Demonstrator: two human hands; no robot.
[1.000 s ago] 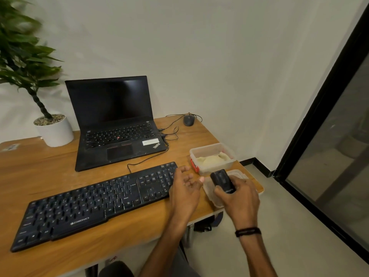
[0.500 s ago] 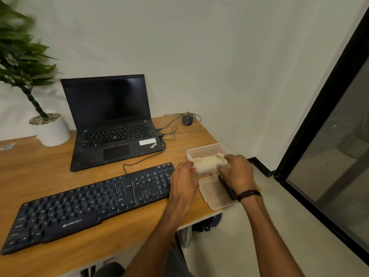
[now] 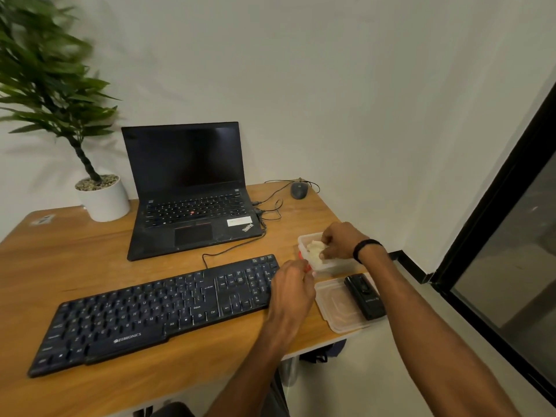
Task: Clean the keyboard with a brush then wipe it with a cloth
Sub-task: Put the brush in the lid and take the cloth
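At the right-hand end of a wooden desk [image 3: 75, 260], seen from the head camera I am monitoring remotely, a keyboard clean reaches its cloth stage. Across the desk's front lies the black Zebronics keyboard [image 3: 156, 311], angled, with a ThinkPad laptop [image 3: 192, 188] open behind it and a potted plant [image 3: 102, 200] at the far left. Just beside the keyboard's right end stands a clear plastic container [image 3: 334, 264]. Its lid [image 3: 334, 311] lies nearer the desk's front corner and carries what I take to be the black brush [image 3: 364, 296], so I judge the brushing done.

Inside the container sits the cream cloth [image 3: 313, 251]. The right hand [image 3: 340, 240] reaches into the container, fingers curled round the cloth. The left hand [image 3: 290, 291] is at the container's near-left corner, over the keyboard's end. Its fingers are hidden behind its back, so I cannot tell whether it grips the rim or only rests there.

I read the step as drawing the cloth out. To do it well, I would brace the light container with the left hand and lift the cloth straight up, clear of the rim. I would keep the forearm off the lid and brush near the desk edge, then fold the cloth flat before wiping along the key rows.
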